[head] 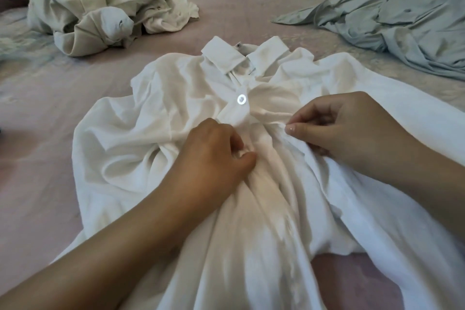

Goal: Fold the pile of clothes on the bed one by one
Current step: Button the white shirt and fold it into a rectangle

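White shirt (251,209) fabric lay nearest, spread front-up on the bed (37,158), collar pointing away. At its placket the left hand (214,151) was curled, thumb and fingers pinching cloth just below the one fastened button (241,99). Just beside it, the right hand (339,126) was seen pinching the opposite front edge between thumb and forefinger. Buttoning or straightening the front was judged to be the step in hand; next, the two edges would need to be brought together and smoothed flat before any fold. Further back, a beige heap (100,12) was seen at left and a grey-green garment (390,20) at right, both unfolded. No containers were visible.
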`<state>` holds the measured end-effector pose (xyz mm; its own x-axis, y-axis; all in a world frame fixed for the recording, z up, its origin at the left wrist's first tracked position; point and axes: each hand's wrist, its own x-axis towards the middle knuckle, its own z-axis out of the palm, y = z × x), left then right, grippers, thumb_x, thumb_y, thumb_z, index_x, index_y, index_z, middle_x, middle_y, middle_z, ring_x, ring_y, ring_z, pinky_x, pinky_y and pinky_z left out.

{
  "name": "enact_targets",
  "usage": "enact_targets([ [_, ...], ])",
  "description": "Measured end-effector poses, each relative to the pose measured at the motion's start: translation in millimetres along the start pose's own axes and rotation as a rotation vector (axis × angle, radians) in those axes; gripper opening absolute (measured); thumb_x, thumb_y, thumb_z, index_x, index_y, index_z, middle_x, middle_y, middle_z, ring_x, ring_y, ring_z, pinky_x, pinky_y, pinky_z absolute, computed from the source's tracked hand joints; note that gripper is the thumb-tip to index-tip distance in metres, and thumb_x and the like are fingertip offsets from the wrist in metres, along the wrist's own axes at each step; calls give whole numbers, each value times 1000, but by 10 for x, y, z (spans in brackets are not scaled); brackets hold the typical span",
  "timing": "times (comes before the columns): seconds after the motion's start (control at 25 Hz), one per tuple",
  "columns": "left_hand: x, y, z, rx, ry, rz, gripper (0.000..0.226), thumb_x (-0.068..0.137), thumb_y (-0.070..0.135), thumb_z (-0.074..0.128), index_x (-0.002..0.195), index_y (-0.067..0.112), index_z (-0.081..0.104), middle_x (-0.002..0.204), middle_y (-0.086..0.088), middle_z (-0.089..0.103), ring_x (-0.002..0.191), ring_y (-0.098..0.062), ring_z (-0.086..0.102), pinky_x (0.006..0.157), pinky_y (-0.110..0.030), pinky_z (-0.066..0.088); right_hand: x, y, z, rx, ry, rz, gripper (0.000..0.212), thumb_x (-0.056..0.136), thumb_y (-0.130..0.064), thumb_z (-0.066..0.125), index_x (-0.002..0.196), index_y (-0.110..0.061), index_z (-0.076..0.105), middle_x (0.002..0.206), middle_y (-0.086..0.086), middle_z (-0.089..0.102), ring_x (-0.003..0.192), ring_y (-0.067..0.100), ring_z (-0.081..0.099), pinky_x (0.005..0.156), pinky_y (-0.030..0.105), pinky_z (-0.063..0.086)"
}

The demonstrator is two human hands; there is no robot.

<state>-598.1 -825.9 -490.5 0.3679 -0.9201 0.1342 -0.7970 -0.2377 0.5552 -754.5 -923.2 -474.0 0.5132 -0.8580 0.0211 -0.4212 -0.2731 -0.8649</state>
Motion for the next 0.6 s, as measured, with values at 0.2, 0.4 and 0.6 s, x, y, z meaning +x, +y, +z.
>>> enact_targets([
  [0.2,24,-44,-166,-149,-58,-123,17,85,19,65,69,19,72,66,10,66,72,5,58,59,-4,41,-68,-112,33,167,-60,103,8,79,-8,72,74,-7,68,59,8,68,51,13,63,57,27,57],
  [0.4,4,115,-20,93,-27,-75,44,87,49,56,74,7,57,77,-4,62,72,-14,53,63,-24,36,-94,-93,54,150,-57,90,8,81,-9,71,75,-7,66,60,8,67,51,12,62,53,23,56],
  [0.6,52,59,-49,42,-36,-115,29,88,29,61,78,3,66,76,-6,66,72,-12,58,65,-23,41,-98,-48,101,147,-63,79,9,81,-7,71,73,-7,66,58,6,65,50,12,61,52,21,54],
])
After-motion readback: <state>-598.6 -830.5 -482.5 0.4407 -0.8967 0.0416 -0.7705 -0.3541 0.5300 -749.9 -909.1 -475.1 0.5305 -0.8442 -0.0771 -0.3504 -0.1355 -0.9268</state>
